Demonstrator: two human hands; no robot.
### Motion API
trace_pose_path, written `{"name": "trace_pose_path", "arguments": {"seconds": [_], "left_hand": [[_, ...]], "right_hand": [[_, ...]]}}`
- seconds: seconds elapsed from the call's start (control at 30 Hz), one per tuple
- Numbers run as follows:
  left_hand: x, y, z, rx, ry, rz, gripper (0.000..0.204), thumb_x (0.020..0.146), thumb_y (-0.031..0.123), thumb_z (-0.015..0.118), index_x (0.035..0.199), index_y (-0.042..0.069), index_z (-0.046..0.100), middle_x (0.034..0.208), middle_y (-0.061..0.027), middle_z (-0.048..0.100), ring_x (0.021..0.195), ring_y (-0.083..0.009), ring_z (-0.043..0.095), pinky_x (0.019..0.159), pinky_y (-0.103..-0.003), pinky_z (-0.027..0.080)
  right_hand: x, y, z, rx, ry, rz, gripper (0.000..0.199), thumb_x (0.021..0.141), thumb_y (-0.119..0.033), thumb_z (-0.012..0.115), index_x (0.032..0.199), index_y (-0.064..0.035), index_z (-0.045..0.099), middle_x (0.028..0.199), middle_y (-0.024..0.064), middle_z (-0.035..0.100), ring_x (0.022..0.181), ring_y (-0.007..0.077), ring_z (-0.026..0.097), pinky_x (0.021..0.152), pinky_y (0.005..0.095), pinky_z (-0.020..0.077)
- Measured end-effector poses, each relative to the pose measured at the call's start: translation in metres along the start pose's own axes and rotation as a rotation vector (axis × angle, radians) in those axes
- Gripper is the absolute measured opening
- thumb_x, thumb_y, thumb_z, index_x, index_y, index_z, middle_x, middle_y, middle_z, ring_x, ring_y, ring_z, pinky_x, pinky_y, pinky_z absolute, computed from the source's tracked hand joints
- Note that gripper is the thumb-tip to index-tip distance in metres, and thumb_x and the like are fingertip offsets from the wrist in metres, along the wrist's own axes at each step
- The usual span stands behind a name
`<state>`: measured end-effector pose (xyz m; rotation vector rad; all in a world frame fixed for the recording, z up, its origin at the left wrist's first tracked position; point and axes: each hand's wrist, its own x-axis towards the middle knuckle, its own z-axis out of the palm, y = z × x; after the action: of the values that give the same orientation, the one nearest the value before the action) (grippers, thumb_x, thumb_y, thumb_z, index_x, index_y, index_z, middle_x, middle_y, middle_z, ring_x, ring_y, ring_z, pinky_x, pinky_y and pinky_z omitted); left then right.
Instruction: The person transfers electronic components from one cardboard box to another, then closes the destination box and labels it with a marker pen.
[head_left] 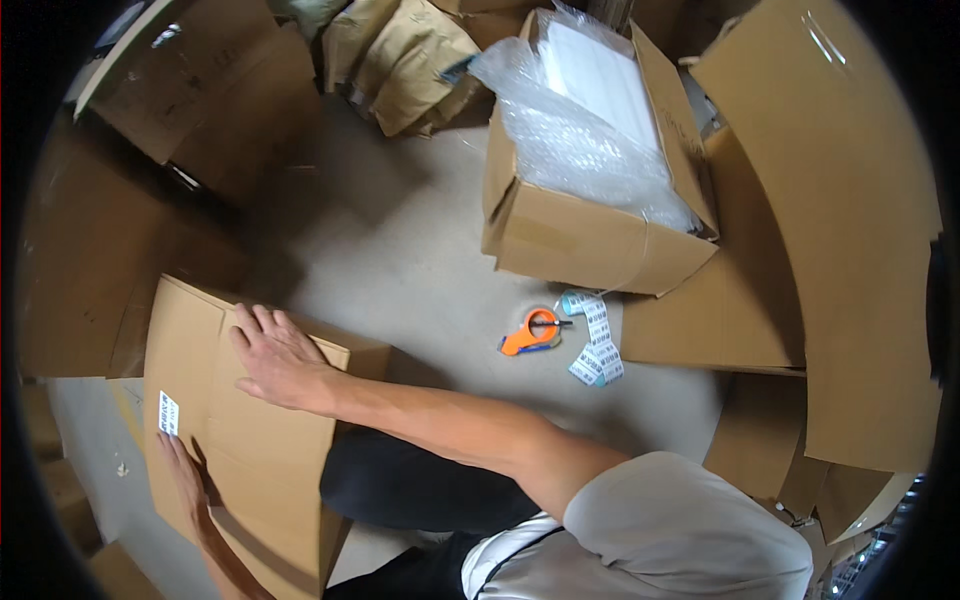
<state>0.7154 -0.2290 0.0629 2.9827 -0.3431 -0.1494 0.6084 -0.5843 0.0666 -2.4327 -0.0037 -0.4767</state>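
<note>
A closed cardboard box stands at the lower left, in front of my knees. My right hand lies with its fingers stretched out on the box's top, near the far edge. Lower down, my left hand rests flat on the same box, its fingertips at the lower edge of a white printed label. Neither hand grips anything. On the floor to the right lie an orange tape dispenser and a curled strip of printed labels.
An open carton with bubble wrap and white sheets stands at the back right. Large cardboard pieces lean along the right. Brown boxes line the left; crumpled brown paper bags lie at the back.
</note>
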Motion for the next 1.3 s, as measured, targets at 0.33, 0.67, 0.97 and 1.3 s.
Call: {"name": "trace_pose_path", "arguments": {"seconds": [0.33,0.67,0.97,1.3], "left_hand": [[-0.128,0.021,-0.012,0.118,0.123,-0.211,0.064,0.109,0.037,0.036,0.154,-0.006,0.025,0.158,-0.0303,0.027,0.149,-0.0428,0.024,0.123,-0.046,0.018],[-0.142,0.054,0.005,-0.004,0.187,-0.246,0.072,0.103,0.043,0.045,0.151,-0.009,0.03,0.161,-0.0265,0.025,0.151,-0.0382,0.02,0.124,-0.048,0.013],[-0.139,0.062,0.004,-0.083,0.271,-0.278,0.078,0.099,0.049,0.049,0.151,-0.007,0.033,0.159,-0.0256,0.029,0.151,-0.0358,0.022,0.123,-0.048,0.015],[-0.156,0.049,0.011,-0.11,0.277,-0.267,0.082,0.099,0.055,0.046,0.152,-0.006,0.031,0.162,-0.0238,0.026,0.152,-0.0341,0.02,0.124,-0.048,0.014]], "right_hand": [[-0.089,0.001,-0.026,0.539,0.401,-0.187,0.029,0.083,-0.011,0.073,0.108,0.002,0.065,0.125,0.0186,0.061,0.12,0.0362,0.058,0.1,0.0454,0.0488],[-0.322,0.285,-0.098,-0.537,-0.393,0.769,0.027,0.086,-0.028,0.068,0.101,-0.0066,0.075,0.11,0.016,0.071,0.117,0.0337,0.061,0.101,0.0511,0.0453],[-0.321,0.32,-0.074,-0.585,-0.642,0.724,0.022,0.089,-0.021,0.064,0.105,-0.0114,0.076,0.114,0.0122,0.072,0.108,0.0321,0.069,0.089,0.0433,0.055],[-0.327,0.306,-0.1,-0.789,-0.884,0.657,0.034,0.08,-0.03,0.073,0.107,-0.0116,0.075,0.11,0.0103,0.074,0.103,0.0263,0.072,0.087,0.0382,0.0562]]}}
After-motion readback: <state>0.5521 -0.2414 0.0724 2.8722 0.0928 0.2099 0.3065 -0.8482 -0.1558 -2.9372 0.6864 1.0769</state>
